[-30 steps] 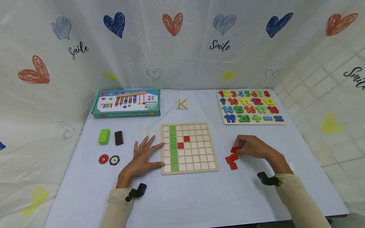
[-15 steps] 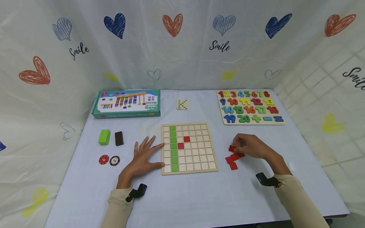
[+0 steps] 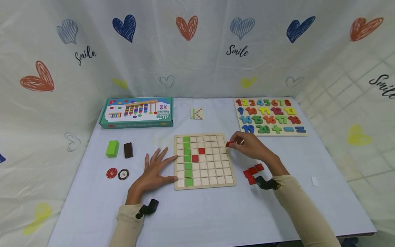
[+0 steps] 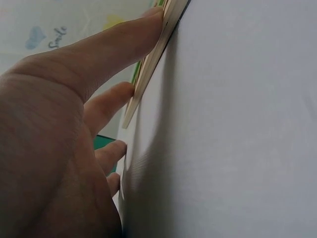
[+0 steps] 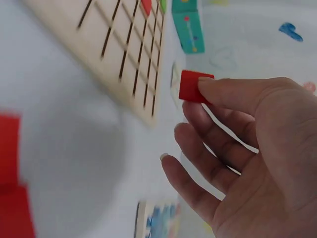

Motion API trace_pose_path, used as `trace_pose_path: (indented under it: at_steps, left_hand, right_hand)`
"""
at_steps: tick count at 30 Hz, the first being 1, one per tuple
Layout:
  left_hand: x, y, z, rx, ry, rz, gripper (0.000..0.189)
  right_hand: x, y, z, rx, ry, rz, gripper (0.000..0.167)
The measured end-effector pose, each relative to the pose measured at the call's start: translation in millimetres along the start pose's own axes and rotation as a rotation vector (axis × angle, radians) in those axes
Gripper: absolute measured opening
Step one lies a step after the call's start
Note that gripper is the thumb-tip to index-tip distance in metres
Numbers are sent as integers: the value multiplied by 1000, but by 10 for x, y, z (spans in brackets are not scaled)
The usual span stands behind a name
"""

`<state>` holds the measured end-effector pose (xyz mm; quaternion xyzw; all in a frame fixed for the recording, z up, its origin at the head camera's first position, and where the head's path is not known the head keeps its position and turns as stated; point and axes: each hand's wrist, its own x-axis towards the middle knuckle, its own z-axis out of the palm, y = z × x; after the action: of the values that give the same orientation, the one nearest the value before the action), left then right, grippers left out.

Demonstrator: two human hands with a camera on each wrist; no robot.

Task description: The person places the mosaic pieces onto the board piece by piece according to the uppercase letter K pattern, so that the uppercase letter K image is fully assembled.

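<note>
A wooden grid board [image 3: 205,188] lies mid-table, with a column of green tiles [image 3: 188,158] near its left side and two red tiles [image 3: 195,158] placed diagonally right of that column. My left hand [image 3: 155,170] is spread at the board's left edge, thumb and index fingertips touching the frame, as the left wrist view also shows. Between thumb and index finger my right hand [image 3: 251,145] pinches a red square tile [image 5: 192,87], held at the board's upper right edge. Several loose red tiles [image 3: 252,173] lie on the cloth below that hand.
A small pattern card [image 3: 197,113] lies behind the board. At the back stand a green game box [image 3: 137,124] and a number puzzle board [image 3: 271,133]. To the left are a green block [image 3: 112,149], a dark block [image 3: 128,150] and two round chips [image 3: 112,173]. A white piece [image 3: 314,181] lies right.
My right hand has picked a red tile from the loose group and carried it left and away from me to the board's edge. The left hand stays in place.
</note>
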<state>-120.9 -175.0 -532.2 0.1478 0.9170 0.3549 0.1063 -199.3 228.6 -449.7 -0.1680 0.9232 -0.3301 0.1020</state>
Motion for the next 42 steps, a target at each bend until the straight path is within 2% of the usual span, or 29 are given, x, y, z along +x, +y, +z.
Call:
trace_pose_path:
  at_steps: [6,13,26,38,42]
  left_hand:
    - [-8,-6,10,0,-9,-7,86]
    - [-4,4,30,3,-8,-3,86]
    - [14,-27,24,12,-1,4,87]
    - [29,7,4,9,-4,-6,87]
    - [20,1,3,11,-6,-17,87]
  right_hand:
    - [334,-195,287,-10,-29,-67,8]
    - [556,-176,572,-47,1,-87,11]
    - [614,-161,685,-4,21,-108,10]
    - [609,-118,702,-65,45,-52,12]
    - [615,-123,716,-90,48,-76,12]
